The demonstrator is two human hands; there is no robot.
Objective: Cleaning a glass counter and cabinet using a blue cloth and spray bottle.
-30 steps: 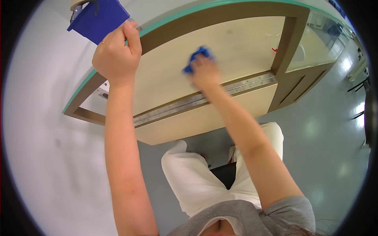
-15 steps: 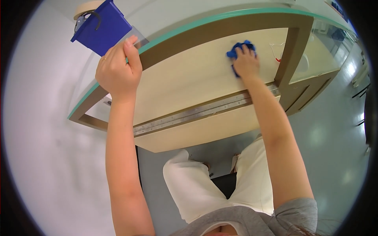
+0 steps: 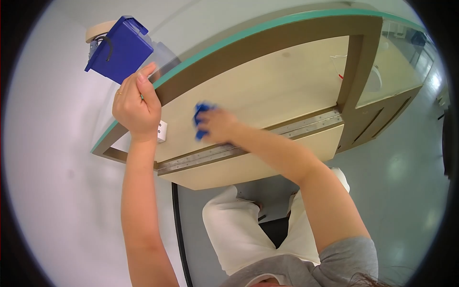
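My right hand (image 3: 217,125) presses a crumpled blue cloth (image 3: 201,119) onto the pale inner board (image 3: 267,91) of a glass-topped cabinet, toward its left end. Motion smears that hand and the cloth a little. My left hand (image 3: 136,105) is closed round the front-left part of the brown frame (image 3: 205,71) with its green-edged glass top (image 3: 267,23). Its fingertips on the far side are partly hidden. Just right of my left wrist, a white socket block (image 3: 163,131) shows inside the cabinet.
A blue plastic bin (image 3: 119,50) with a roll of tan tape (image 3: 98,31) stands beyond my left hand. A metal hinge strip (image 3: 210,154) joins a lowered front flap (image 3: 248,167). A white cord with a red piece (image 3: 340,75) lies at the cabinet's right.
My right hand has swept the blue cloth from the right part of the board leftward and nearer. My left hand keeps its grip, shifted slightly in view. The white socket block has come into sight.
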